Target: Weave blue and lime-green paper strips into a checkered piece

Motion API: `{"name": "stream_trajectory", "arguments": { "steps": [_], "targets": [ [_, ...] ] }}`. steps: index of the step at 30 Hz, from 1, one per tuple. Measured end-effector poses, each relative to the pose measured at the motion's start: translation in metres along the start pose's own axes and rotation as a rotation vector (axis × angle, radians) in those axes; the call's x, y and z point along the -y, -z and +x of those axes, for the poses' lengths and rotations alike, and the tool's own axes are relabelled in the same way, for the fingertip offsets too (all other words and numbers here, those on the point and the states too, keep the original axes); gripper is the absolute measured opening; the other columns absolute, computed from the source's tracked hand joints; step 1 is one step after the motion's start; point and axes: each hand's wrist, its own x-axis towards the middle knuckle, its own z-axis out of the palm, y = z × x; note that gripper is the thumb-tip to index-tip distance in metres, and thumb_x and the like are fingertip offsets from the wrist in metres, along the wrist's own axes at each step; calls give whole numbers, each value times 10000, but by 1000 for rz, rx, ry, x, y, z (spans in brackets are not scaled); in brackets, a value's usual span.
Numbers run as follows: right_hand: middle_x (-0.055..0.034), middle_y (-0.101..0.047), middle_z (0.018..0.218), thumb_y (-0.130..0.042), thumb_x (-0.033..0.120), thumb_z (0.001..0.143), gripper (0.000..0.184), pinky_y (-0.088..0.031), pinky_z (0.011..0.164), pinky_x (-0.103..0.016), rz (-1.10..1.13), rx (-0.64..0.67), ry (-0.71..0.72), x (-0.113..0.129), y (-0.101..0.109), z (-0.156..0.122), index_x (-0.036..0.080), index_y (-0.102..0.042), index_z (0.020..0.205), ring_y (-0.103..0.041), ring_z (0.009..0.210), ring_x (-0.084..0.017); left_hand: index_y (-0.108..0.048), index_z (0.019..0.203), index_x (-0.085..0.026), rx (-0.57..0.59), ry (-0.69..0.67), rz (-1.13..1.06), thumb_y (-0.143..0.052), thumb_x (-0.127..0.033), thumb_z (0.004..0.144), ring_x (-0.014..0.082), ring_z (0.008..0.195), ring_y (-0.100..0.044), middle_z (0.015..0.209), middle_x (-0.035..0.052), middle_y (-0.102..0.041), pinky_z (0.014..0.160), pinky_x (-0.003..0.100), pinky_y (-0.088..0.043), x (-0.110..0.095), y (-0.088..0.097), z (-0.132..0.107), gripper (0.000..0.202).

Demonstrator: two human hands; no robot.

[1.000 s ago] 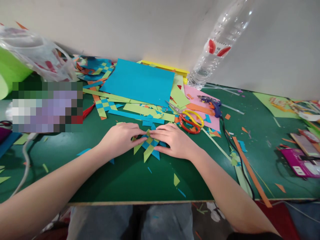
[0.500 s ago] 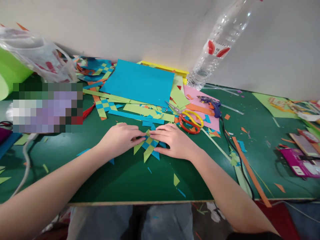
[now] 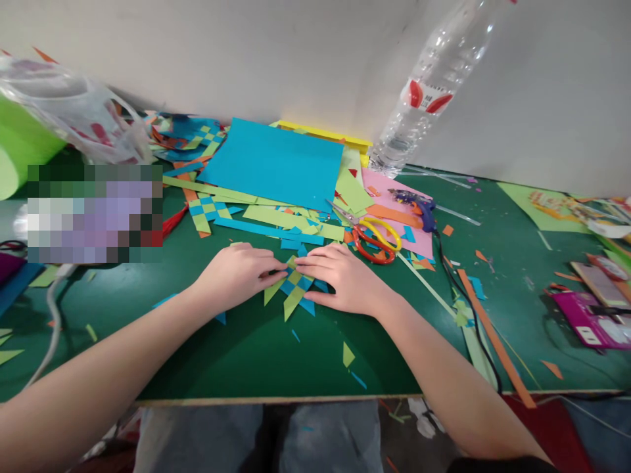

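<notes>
A woven piece of blue and light-green paper strips (image 3: 296, 281) lies flat on the green table, its pointed ends fanning toward me. My left hand (image 3: 244, 272) is closed at its left edge, thumb and fingers pinching the paper. From the right, my right hand (image 3: 340, 276) grips the same piece, with fingertips over its upper part and the thumb at its lower right. Both hands hide part of the weave. Just beyond my right hand rest scissors (image 3: 377, 240) with red and yellow handles.
A blue paper sheet (image 3: 276, 164) covers strips and scraps at the back. A clear plastic bottle (image 3: 419, 98) stands by the wall, near a purple glue gun (image 3: 419, 209) with a black cord. Further right are an orange strip (image 3: 493, 335) and a magenta box (image 3: 584, 318).
</notes>
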Motion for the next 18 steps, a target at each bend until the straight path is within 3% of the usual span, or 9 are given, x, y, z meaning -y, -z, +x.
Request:
{"name": "stream_trajectory", "arguments": {
  "steps": [7, 13, 18],
  "targets": [
    [-48, -632, 1402, -568, 429, 972, 461, -356, 1089, -444, -2, -7, 12, -1, -1, 0, 159, -610, 1344, -527, 1282, -256, -776, 851, -250, 1, -5, 22, -457, -444, 1015, 146, 535, -566, 597, -15, -652, 563, 283, -312, -3, 4, 0, 408],
    [-59, -661, 1361, -578, 423, 963, 453, -364, 1081, -448, -8, -35, 25, 0, -2, 1, 147, -626, 1319, -540, 1269, -262, -715, 668, -228, 42, -64, 95, -387, -423, 1041, 147, 486, -541, 540, -9, -635, 536, 291, -273, -2, 6, -1, 533],
    [-66, -719, 1257, -569, 398, 970, 364, -403, 1051, -444, 37, -125, 53, -2, -5, 3, 146, -685, 1205, -592, 1207, -251, -729, 709, -226, -12, -136, 153, -384, -384, 1048, 158, 484, -547, 556, -5, -661, 535, 301, -289, -4, 6, -1, 509]
  ]
}}
